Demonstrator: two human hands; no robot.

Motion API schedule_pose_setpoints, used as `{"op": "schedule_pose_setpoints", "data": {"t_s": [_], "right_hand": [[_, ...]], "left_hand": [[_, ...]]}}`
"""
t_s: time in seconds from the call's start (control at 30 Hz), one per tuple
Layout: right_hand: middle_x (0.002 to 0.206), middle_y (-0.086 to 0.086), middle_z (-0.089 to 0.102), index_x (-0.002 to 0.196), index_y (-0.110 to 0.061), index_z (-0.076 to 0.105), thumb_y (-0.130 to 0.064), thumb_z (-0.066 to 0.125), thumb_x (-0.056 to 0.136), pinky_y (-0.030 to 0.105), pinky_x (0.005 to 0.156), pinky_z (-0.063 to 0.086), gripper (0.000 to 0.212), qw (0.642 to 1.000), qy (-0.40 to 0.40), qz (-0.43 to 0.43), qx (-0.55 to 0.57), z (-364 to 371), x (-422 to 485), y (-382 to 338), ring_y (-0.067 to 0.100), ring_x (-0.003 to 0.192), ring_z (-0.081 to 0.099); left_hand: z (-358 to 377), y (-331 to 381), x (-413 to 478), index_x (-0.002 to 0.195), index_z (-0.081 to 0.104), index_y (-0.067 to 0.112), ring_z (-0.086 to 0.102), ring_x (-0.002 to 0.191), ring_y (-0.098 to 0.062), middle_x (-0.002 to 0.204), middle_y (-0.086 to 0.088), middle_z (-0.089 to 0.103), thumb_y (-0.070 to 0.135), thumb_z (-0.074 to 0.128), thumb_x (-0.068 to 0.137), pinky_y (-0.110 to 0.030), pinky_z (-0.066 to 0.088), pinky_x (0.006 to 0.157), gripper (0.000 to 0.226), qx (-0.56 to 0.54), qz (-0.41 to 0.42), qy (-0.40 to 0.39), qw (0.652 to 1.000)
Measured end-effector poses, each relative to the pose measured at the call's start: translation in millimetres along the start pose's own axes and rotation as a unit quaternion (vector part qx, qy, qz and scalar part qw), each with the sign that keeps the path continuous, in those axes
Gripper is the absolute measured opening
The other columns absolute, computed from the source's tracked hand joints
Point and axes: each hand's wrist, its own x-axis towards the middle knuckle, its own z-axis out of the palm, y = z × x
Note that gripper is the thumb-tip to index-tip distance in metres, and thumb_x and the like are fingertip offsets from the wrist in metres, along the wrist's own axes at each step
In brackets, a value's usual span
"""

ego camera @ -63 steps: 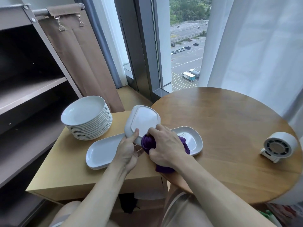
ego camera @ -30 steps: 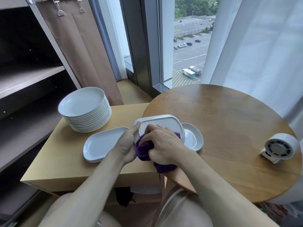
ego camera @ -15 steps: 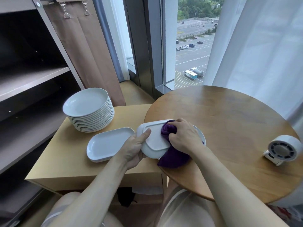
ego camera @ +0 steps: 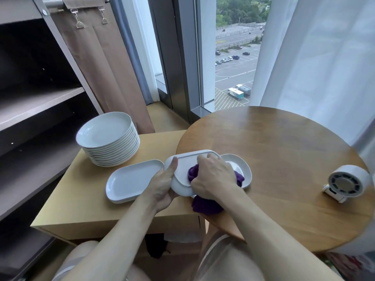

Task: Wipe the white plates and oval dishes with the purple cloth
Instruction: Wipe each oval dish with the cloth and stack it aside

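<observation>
Purple cloth (ego camera: 205,204) is bunched in the right hand (ego camera: 213,177) and pressed against the held oval dish (ego camera: 183,167). Part of the cloth shows at the hand's left edge, and the rest hangs below the wrist over the near rim of the round table (ego camera: 284,155).

Head view, task items:
- The held oval dish is white and tilted, with its underside toward the camera. It sits above the junction of the two tables.
- The left hand (ego camera: 162,184) grips the dish at its left end. The thumb lies flat on the facing surface; the fingers are behind the dish and out of sight.
- The right-hand fingers (ego camera: 211,161) are curled round the cloth.
- A second oval dish (ego camera: 244,169) lies on the round table, directly behind the held dish and partly hidden by it.
- The flat oval dishes (ego camera: 132,179) lie on the low table (ego camera: 81,205), just left of the left hand. The exact count in that pile cannot be determined.
- The stack of white plates (ego camera: 107,138) stands at the far left corner of the low table.

Head view, other items:
- A small white fan (ego camera: 345,183) stands at the right edge of the round table.
- A shelf unit (ego camera: 40,106) stands to the left.
</observation>
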Motion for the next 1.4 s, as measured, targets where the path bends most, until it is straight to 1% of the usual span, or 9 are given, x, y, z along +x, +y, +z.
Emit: {"op": "schedule_pose_setpoints", "data": {"t_s": [0.2,0.33,0.5,0.7,0.83,1.0,1.2,1.3,1.4], "right_hand": [[0.11,0.0,0.049,0.103,-0.023,0.041,-0.029,0.061,0.081,0.037,0.08,0.032,0.03,0.988,0.052,-0.143,0.011,14,-8,-28,0.026,0.102,0.047],[0.118,-0.004,0.052,0.12,-0.024,0.053,-0.027,0.061,0.082,0.042,0.088,0.042,0.039,0.987,0.085,-0.118,0.073,12,-1,-18,0.024,0.108,0.049],[0.137,-0.007,0.051,0.133,-0.03,0.056,-0.022,0.058,0.078,0.042,0.1,0.042,0.056,0.984,0.101,-0.039,0.143,5,11,5,0.025,0.121,0.047],[0.14,-0.006,0.049,0.132,-0.033,0.06,-0.018,0.054,0.08,0.039,0.103,0.04,0.054,0.973,0.071,0.09,0.202,-4,25,42,0.026,0.127,0.046],[0.137,-0.006,0.049,0.137,-0.035,0.058,-0.019,0.054,0.079,0.039,0.104,0.04,0.06,0.966,0.08,0.11,0.219,-5,27,48,0.026,0.127,0.047],[0.138,-0.015,0.05,0.138,-0.04,0.059,-0.014,0.055,0.076,0.04,0.11,0.037,0.067,0.97,0.101,0.033,0.218,-6,20,43,0.021,0.128,0.046],[0.129,-0.017,0.056,0.128,-0.041,0.066,-0.022,0.052,0.066,0.042,0.101,0.04,0.067,0.972,0.114,-0.127,0.16,-9,12,14,0.02,0.116,0.049],[0.128,-0.018,0.057,0.127,-0.041,0.067,-0.024,0.052,0.067,0.043,0.094,0.043,0.064,0.97,0.105,-0.183,0.124,-7,11,5,0.017,0.112,0.048],[0.131,-0.018,0.056,0.13,-0.039,0.065,-0.026,0.051,0.067,0.041,0.096,0.042,0.066,0.973,0.102,-0.166,0.122,-5,14,8,0.018,0.114,0.047]], "left_hand": [[-4,-5,0,0.12,0.076,0.016,0.066,0.123,-0.027,0.13,-0.015,0.069,0.086,0.032,0.085,-0.041,0.057,0.095,0.09,-0.008,-0.012,-0.037,0.999],[2,-4,-4,0.125,0.072,0.02,0.068,0.119,-0.029,0.129,-0.014,0.07,0.082,0.033,0.085,-0.039,0.061,0.078,0.084,0.025,0.023,-0.056,0.998],[8,-4,-5,0.138,0.061,0.028,0.065,0.124,-0.029,0.133,-0.008,0.069,0.077,0.032,0.086,-0.055,0.053,0.099,0.077,0.092,0.061,-0.077,0.991],[17,-1,-9,0.135,0.062,0.018,0.07,0.114,-0.03,0.125,-0.011,0.072,0.065,0.053,0.085,-0.054,0.059,0.091,0.069,0.117,0.069,-0.059,0.989],[15,0,-9,0.132,0.062,0.01,0.072,0.109,-0.033,0.121,-0.015,0.073,0.027,0.085,0.081,-0.053,0.06,0.088,0.058,0.144,0.066,-0.056,0.986],[13,5,-9,0.128,0.062,0.01,0.07,0.11,-0.038,0.118,-0.017,0.073,0.016,0.074,0.077,-0.06,0.057,0.093,0.052,0.179,0.077,-0.063,0.979],[12,9,-7,0.122,0.065,0.007,0.067,0.11,-0.045,0.117,-0.027,0.069,0.005,0.067,0.079,-0.066,0.053,0.093,0.043,0.209,0.087,-0.073,0.971],[7,7,-7,0.122,0.064,0.006,0.068,0.102,-0.037,0.118,-0.028,0.067,-0.004,0.061,0.083,-0.058,0.057,0.087,0.04,0.197,0.085,-0.083,0.973],[4,3,-8,0.126,0.063,0.007,0.069,0.101,-0.033,0.118,-0.025,0.069,0.001,0.065,0.08,-0.047,0.059,0.08,0.047,0.175,0.082,-0.084,0.977]]}}
